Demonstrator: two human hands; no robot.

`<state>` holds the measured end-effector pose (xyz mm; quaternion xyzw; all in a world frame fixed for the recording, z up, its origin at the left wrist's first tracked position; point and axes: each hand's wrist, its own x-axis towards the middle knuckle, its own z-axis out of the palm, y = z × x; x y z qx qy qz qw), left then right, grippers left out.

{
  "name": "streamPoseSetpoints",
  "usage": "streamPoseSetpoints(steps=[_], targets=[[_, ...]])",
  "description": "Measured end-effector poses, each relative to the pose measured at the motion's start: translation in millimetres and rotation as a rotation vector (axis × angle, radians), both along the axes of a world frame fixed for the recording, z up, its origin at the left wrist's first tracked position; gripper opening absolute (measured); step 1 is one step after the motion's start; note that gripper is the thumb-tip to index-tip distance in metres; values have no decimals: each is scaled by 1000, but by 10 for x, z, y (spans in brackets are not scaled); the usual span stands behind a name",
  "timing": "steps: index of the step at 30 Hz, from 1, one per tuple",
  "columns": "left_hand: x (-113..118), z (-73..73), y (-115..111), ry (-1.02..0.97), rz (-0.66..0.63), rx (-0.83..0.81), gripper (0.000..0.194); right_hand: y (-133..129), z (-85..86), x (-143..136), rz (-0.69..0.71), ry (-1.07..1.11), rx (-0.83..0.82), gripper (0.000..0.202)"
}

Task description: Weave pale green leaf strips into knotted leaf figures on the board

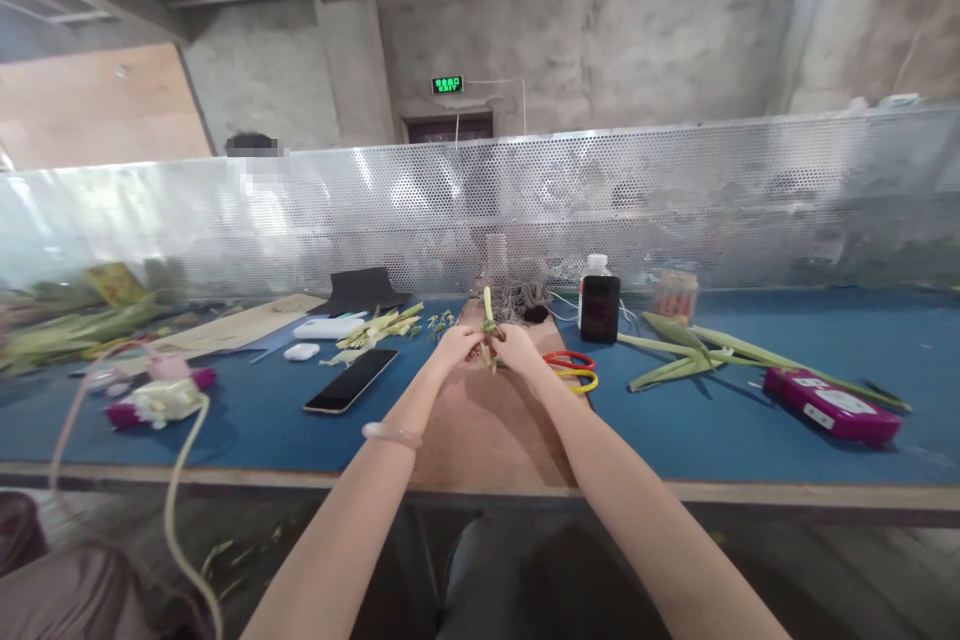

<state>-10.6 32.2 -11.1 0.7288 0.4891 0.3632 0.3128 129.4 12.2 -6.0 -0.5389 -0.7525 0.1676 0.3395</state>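
Both of my hands meet over a brown board [480, 430] on the blue table. Between them stands a small bundle of pale green plant strips [489, 320], its top end pointing up. My left hand [456, 347] pinches the bundle from the left, with a pale bangle on that wrist. From the right, my right hand [517, 348] has its fingers closed on the same bundle. Fine detail at the fingertips is too small to tell. Red-and-yellow-handled scissors [576, 372] lie just right of my right hand.
A phone [351, 381] and cut leaf pieces [386, 328] lie left. Behind the hands is tangled wire [517, 298]. Rightward are a bottle behind a black phone [600, 308], a jar [675, 297], long leaves [697, 352] and a magenta box [832, 407]. A perforated metal screen [420, 210] stands behind.
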Motion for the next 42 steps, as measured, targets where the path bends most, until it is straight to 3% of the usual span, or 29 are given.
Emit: streamPoseSetpoints(steps=[6, 17, 25, 31, 37, 42], targets=[[-10, 15, -26, -262, -96, -163, 23, 39, 13, 9, 9, 77, -35, 27], [-9, 75, -121, -613, -263, -287, 12, 26, -17, 88, 138, 214, -199, 27], [-36, 31, -46, -630, -241, -268, 11, 51, -53, 105, 163, 164, -158, 26], [-19, 28, -78, -609, -285, -286, 12, 72, -46, 103, 129, 44, -10, 26], [-37, -13, -59, -544, -200, -273, 13, 82, -88, 104, 29, -15, 166, 26], [-40, -65, -20, -540, -134, -276, 18, 18, -92, 108, 64, -32, 236, 30]])
